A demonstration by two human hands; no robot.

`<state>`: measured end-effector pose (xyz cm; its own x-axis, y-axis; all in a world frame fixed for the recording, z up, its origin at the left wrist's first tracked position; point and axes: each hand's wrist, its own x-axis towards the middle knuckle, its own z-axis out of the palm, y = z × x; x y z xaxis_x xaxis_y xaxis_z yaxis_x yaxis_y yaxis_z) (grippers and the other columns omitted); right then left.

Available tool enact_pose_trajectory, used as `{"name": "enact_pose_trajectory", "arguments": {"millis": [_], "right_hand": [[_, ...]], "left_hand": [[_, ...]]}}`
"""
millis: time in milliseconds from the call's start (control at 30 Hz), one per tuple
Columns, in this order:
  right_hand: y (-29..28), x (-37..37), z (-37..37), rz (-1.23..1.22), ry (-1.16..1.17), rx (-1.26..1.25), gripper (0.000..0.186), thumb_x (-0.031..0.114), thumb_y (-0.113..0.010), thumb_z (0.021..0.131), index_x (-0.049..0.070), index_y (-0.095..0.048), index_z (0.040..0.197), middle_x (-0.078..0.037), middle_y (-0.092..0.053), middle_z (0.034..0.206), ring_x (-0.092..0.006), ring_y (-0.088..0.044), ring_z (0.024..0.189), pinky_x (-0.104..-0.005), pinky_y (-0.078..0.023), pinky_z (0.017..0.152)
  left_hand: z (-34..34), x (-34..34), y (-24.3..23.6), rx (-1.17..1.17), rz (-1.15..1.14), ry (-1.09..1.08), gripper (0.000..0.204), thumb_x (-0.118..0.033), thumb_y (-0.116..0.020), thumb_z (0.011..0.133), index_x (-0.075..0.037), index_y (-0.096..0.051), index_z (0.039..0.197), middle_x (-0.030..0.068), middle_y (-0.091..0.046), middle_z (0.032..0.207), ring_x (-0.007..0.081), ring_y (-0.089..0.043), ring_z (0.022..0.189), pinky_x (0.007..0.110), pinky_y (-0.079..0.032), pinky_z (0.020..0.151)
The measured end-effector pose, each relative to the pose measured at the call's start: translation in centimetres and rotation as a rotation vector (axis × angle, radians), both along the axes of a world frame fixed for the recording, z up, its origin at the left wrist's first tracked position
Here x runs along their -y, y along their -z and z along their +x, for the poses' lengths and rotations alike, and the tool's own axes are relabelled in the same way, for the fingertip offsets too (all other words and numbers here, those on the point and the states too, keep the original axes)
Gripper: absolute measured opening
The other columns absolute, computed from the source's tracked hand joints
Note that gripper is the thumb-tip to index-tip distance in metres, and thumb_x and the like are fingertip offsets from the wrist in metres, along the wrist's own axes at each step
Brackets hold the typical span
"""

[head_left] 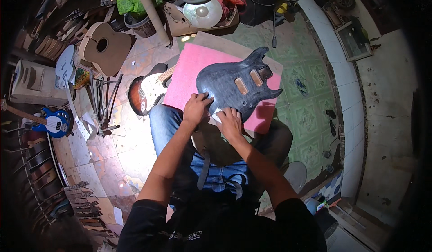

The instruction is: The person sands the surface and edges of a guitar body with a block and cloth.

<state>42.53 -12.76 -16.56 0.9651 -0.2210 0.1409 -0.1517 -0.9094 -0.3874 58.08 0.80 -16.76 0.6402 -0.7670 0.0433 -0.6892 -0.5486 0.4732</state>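
A black guitar body (220, 83), with unfinished-looking streaks and two rectangular cavities, lies on a pink foam sheet (180, 58) over a board (207, 39) at my lap. My left hand (196, 109) grips the body's lower left edge, fingers bent onto its top. My right hand (228, 122) is just right of it, fingers curled over a small pale piece (217, 114) pressed on the body's lower part. What lies under those fingertips is partly hidden.
A sunburst electric guitar (137, 99), an acoustic body (103, 59), a blue bass (56, 121) and metal stands (103, 110) lie at left. Cluttered bins (139, 24) and a cardboard box (175, 20) stand ahead. A tiled ledge (344, 83) runs along the right.
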Motion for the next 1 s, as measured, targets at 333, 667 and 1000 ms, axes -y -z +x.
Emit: {"name": "enact_pose_trajectory", "arguments": {"millis": [333, 667, 1000], "right_hand": [[0.3, -0.4, 0.8, -0.015, -0.005, 0.016, 0.032, 0.013, -0.081, 0.074, 0.014, -0.067, 0.103, -0.008, -0.061, 0.109, -0.0335, -0.057, 0.107, -0.0472, -0.046, 0.088], [1.0, 3.5, -6.1, 0.019, 0.277, 0.031, 0.043, 0.02, -0.085, 0.074, 0.014, -0.068, 0.112, -0.01, -0.059, 0.114, -0.0351, -0.056, 0.111, -0.0488, -0.043, 0.091], [0.8, 3.7, -5.8, 0.046, 0.496, 0.05, 0.037, 0.021, -0.081, 0.076, 0.013, -0.065, 0.109, -0.013, -0.059, 0.113, -0.0371, -0.056, 0.108, -0.0515, -0.044, 0.09]], "left_hand": [[-0.2, 0.0, 0.2, 0.003, 0.015, -0.004, 0.048, -0.011, -0.069, 0.08, -0.026, -0.075, 0.125, 0.0015, -0.064, 0.137, 0.0294, -0.06, 0.115, 0.038, -0.056, 0.1], [-0.5, -0.5, -0.3, -0.065, 0.058, -0.005, 0.088, -0.024, -0.096, 0.056, -0.024, -0.065, 0.139, 0.005, -0.058, 0.145, 0.0331, -0.055, 0.121, 0.043, -0.053, 0.104], [-2.4, 0.8, 0.0, -0.037, 0.131, -0.053, 0.102, -0.039, -0.1, 0.048, -0.018, -0.061, 0.14, 0.0122, -0.053, 0.151, 0.0411, -0.051, 0.133, 0.048, -0.048, 0.11]]}}
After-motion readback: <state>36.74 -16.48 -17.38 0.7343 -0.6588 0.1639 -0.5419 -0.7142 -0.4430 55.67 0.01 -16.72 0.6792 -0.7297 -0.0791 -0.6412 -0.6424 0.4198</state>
